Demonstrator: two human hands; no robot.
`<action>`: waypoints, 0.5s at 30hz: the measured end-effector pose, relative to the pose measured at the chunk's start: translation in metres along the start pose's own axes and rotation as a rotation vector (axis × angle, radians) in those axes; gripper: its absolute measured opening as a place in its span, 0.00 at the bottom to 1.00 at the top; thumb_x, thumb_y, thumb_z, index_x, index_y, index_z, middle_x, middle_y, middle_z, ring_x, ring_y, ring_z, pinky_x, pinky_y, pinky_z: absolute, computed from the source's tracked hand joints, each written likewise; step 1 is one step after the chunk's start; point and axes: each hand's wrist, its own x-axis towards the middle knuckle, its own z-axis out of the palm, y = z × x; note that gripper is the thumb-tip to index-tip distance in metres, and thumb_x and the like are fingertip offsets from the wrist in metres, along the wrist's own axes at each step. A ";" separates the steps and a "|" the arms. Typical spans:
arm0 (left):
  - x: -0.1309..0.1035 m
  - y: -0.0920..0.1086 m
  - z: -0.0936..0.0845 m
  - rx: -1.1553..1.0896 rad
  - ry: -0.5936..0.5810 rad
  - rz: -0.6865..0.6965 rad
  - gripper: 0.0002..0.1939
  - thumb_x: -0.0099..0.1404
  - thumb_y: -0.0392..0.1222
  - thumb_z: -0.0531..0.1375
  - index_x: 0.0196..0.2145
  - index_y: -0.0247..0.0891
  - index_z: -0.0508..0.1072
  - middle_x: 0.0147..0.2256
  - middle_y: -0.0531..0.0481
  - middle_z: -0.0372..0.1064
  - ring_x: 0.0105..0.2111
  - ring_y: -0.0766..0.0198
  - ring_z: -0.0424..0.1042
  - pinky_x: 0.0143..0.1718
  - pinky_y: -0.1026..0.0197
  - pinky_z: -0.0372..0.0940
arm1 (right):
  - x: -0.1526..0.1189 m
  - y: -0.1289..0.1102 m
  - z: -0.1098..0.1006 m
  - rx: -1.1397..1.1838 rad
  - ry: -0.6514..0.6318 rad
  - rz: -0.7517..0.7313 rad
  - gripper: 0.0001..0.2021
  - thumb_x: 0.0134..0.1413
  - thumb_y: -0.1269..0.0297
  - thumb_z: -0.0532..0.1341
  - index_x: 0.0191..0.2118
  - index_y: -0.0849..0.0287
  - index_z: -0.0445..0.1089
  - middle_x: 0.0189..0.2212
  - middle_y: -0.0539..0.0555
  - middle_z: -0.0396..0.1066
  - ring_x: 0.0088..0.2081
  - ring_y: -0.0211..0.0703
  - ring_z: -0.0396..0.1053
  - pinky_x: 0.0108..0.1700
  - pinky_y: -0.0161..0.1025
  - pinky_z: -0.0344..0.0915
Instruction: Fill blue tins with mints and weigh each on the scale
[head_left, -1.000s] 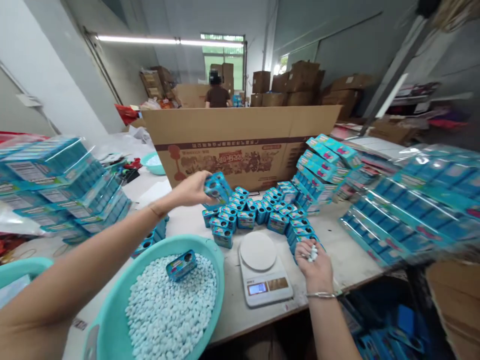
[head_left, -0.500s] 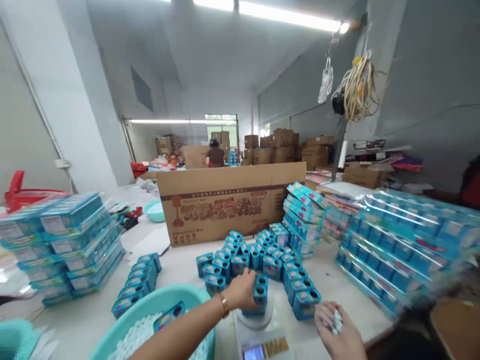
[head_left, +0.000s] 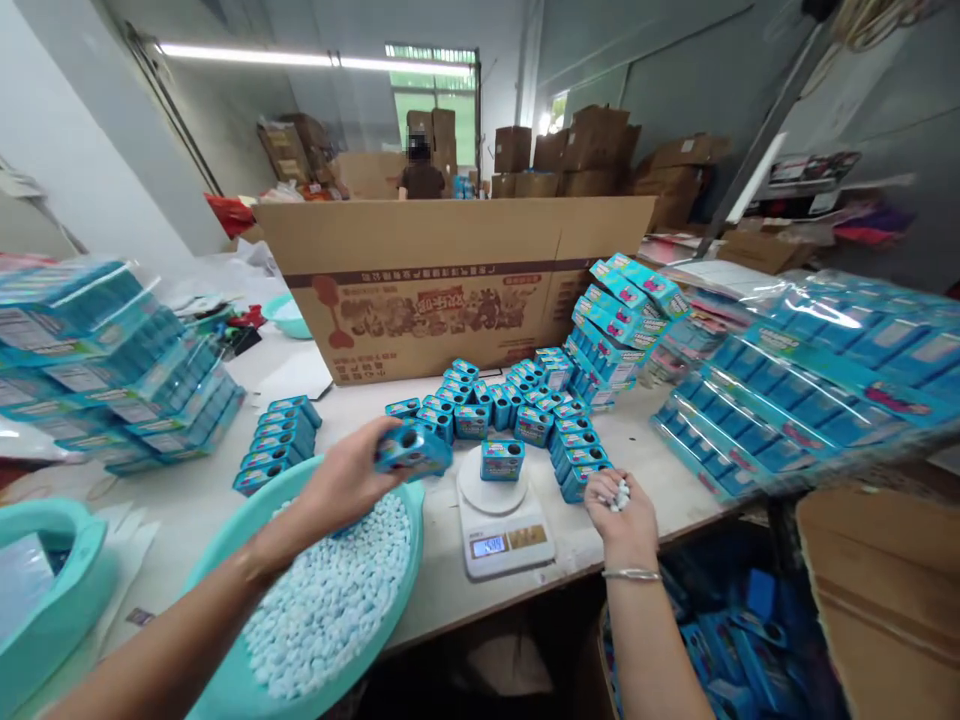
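Note:
My left hand grips a blue box with dark round holes above the rim of a teal basin. White pellets fill much of that basin. Curled palm up, my right hand holds several small white pellets beside a row of blue boxes. Between my hands, a single blue box stands on the round plate of a white scale, whose display is lit.
Behind the grouped boxes stands a large carton. Wrapped blue packs are stacked at left and right. An open carton of blue boxes sits below the table edge. A person is far back.
The view has tilted down. My left hand has moved from the scale toward the basin and now holds a box over its rim. One box remains on the scale.

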 end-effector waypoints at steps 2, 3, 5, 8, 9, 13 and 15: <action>-0.025 -0.014 -0.023 0.068 0.079 -0.110 0.24 0.54 0.58 0.60 0.45 0.43 0.68 0.35 0.50 0.74 0.34 0.55 0.74 0.36 0.56 0.68 | 0.004 0.004 0.009 -0.019 0.006 0.031 0.10 0.50 0.76 0.54 0.28 0.56 0.52 0.18 0.40 0.53 0.16 0.28 0.55 0.18 0.25 0.56; -0.040 -0.021 -0.031 0.109 0.096 -0.179 0.25 0.53 0.60 0.60 0.45 0.44 0.68 0.34 0.51 0.74 0.33 0.53 0.74 0.35 0.55 0.68 | 0.006 0.006 0.013 -0.031 0.018 0.042 0.09 0.51 0.75 0.54 0.28 0.56 0.52 0.18 0.40 0.54 0.16 0.28 0.55 0.18 0.25 0.56; -0.070 -0.035 -0.035 0.174 0.098 -0.306 0.26 0.51 0.63 0.59 0.44 0.48 0.67 0.33 0.53 0.75 0.33 0.51 0.75 0.34 0.54 0.69 | 0.009 0.011 0.021 -0.040 0.063 0.053 0.09 0.53 0.74 0.54 0.28 0.55 0.52 0.17 0.41 0.54 0.15 0.29 0.55 0.18 0.26 0.56; -0.113 -0.051 -0.018 0.213 0.079 -0.390 0.23 0.51 0.63 0.58 0.42 0.51 0.68 0.34 0.55 0.76 0.33 0.49 0.77 0.33 0.52 0.71 | 0.015 0.017 0.031 -0.053 0.093 0.072 0.09 0.56 0.71 0.53 0.27 0.55 0.53 0.17 0.41 0.54 0.15 0.30 0.54 0.16 0.27 0.54; -0.124 -0.054 -0.008 0.218 0.071 -0.393 0.22 0.52 0.62 0.57 0.42 0.50 0.68 0.35 0.54 0.77 0.33 0.49 0.77 0.33 0.52 0.71 | 0.017 0.020 0.035 -0.064 0.094 0.078 0.09 0.57 0.71 0.53 0.27 0.55 0.53 0.17 0.41 0.54 0.15 0.30 0.54 0.15 0.27 0.53; -0.142 -0.063 0.030 0.252 0.054 -0.322 0.22 0.57 0.57 0.55 0.43 0.41 0.70 0.39 0.43 0.77 0.37 0.47 0.78 0.37 0.51 0.73 | 0.024 0.034 0.051 -0.169 0.058 0.093 0.10 0.61 0.67 0.51 0.27 0.56 0.56 0.16 0.41 0.53 0.14 0.29 0.52 0.14 0.26 0.49; -0.135 -0.066 0.044 0.289 0.057 -0.278 0.22 0.60 0.55 0.53 0.45 0.38 0.70 0.41 0.39 0.76 0.40 0.46 0.77 0.40 0.50 0.72 | 0.027 0.044 0.061 -0.223 0.041 0.097 0.12 0.63 0.65 0.51 0.27 0.56 0.56 0.16 0.41 0.52 0.13 0.29 0.50 0.13 0.26 0.48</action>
